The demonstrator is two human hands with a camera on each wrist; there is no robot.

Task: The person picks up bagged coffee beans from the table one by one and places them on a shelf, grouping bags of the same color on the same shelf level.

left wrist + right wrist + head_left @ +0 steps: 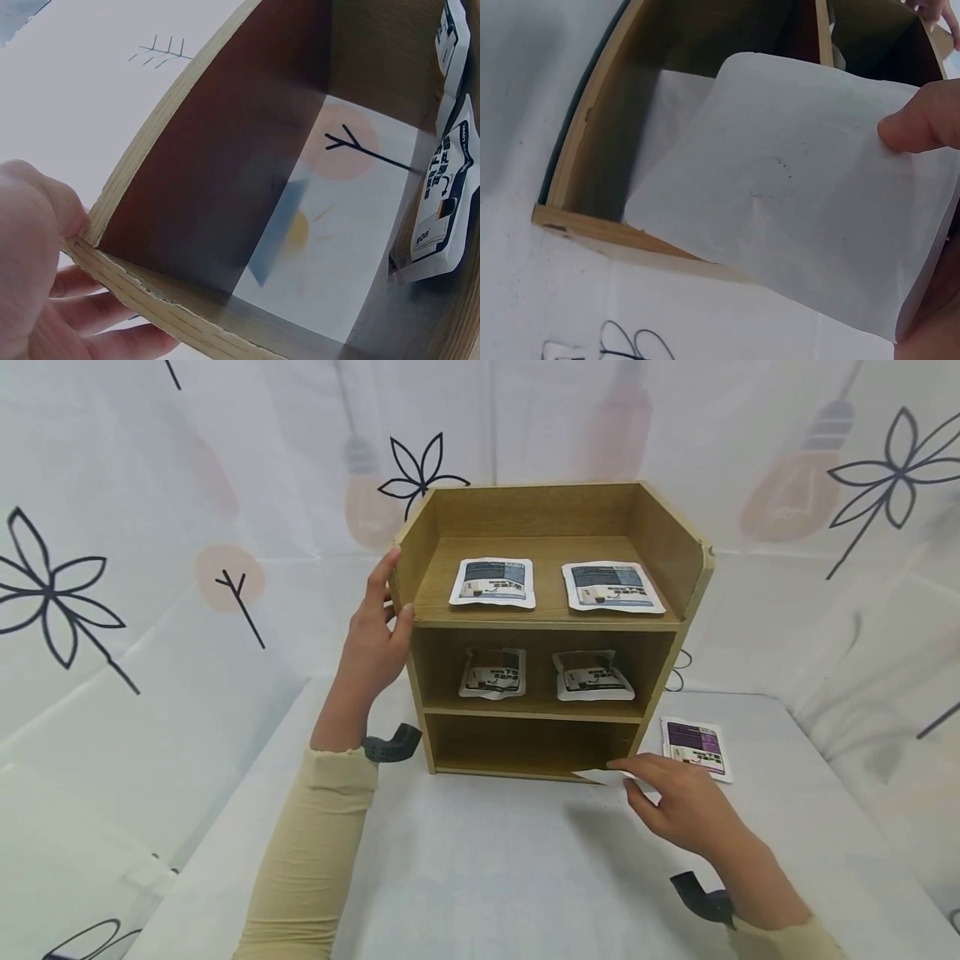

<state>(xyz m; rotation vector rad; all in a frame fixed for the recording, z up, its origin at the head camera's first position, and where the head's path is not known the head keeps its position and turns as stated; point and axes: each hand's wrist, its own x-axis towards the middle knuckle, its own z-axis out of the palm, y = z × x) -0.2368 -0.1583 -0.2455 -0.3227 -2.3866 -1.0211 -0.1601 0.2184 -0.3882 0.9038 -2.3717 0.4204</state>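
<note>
A small wooden shelf (536, 510) with three levels stands on the white-covered table. My left hand (375, 643) grips the edge of its left side panel near the top, thumb in front and fingers around the outside. My right hand (686, 806) pinches a flat white packet (780, 195) by one edge, thumb on its plain side. This packet is at the front right of the lowest compartment (525, 745), partly inside the opening in the right wrist view. Its other side is hidden. Two blue-and-white packets (492, 582) lie on the top level, and two dark-labelled packets (492, 673) lean in the middle compartment.
A purple-labelled packet (696, 747) lies on the table (480, 877), right of the shelf and behind my right hand. A white sheet printed with flowers and bulbs (300, 468) hangs behind and at both sides. Dark curved wrist mounts (393, 745) sit on both wrists.
</note>
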